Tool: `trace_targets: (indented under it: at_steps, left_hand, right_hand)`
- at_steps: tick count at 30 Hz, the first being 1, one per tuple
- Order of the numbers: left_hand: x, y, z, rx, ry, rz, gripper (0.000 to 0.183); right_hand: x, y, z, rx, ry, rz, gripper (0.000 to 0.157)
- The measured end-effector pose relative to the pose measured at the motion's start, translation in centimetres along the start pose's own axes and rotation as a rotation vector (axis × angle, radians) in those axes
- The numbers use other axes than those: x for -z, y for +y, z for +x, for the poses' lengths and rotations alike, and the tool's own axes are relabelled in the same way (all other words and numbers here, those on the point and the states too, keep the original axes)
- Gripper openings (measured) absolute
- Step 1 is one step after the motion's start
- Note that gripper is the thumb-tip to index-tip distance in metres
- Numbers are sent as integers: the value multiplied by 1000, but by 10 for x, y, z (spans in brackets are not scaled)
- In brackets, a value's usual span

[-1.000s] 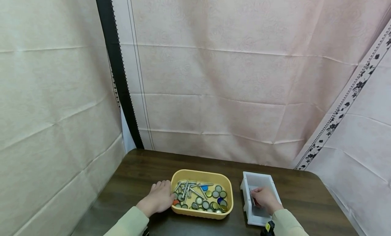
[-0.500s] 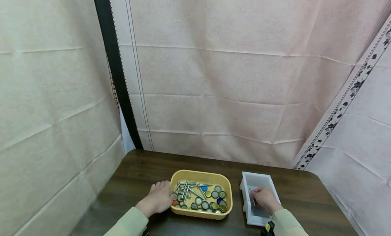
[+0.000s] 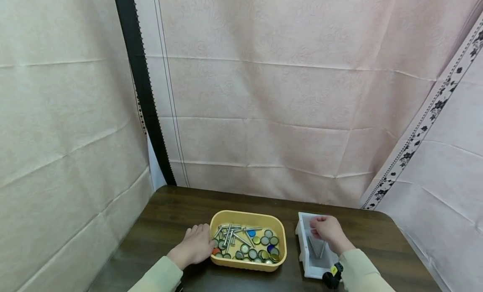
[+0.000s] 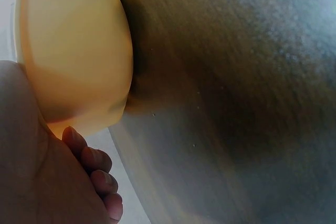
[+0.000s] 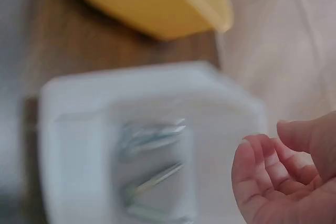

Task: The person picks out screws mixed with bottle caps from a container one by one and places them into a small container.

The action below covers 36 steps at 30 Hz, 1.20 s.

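Two or more bolts (image 5: 157,178), blurred, lie in your white box (image 3: 317,272), and a pile of bolts (image 3: 228,235) shares the yellow tray (image 3: 245,265) with bottle caps (image 3: 252,254), so your transfer looks partly done, the tray's bolts apparently remaining. One right hand (image 3: 330,232), yours, over the box's far end: fingers loosely curled, thumb parted from the tips, holding nothing. One left hand (image 3: 193,245), touching the tray's left end: fingers loosely bent, grip on the rim impossible to tell.

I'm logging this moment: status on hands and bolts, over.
Left hand touching yellow tub. Right hand empty, above white bin. Bolts in both; bottle caps among the tub's.
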<state>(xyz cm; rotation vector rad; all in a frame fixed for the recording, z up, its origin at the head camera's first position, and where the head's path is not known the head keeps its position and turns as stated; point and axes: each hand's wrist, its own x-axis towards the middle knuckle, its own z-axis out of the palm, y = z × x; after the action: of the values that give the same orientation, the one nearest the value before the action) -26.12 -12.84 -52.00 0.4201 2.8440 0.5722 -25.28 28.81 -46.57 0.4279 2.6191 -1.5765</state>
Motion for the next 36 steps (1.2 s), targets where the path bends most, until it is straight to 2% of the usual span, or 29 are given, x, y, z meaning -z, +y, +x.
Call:
trace_targets:
  at_steps: [4, 8, 17, 22, 29, 36]
  left_hand:
    - [1, -1, 0, 4, 0, -1, 31]
    - [2, -2, -1, 5, -4, -1, 33]
    - [2, -2, -2, 1, -4, 1, 34]
    - [0, -3, -1, 6, -11, 0, 34]
    - [-3, -5, 2, 3, -11, 6, 38]
    - [-2, -3, 0, -6, -6, 13, 36]
  right_hand:
    - [-9, -26, -4, 35, -10, 88, 32]
    - [-28, -42, -8, 46, -53, 144, 32]
    - [-78, -53, -7, 70, -213, 146, 32]
    - [-103, -53, -8, 159, -255, 47, 29]
    - [-134, -47, -7, 338, -269, -166, 27]
    - [-152, -44, -3, 424, -237, -331, 25]
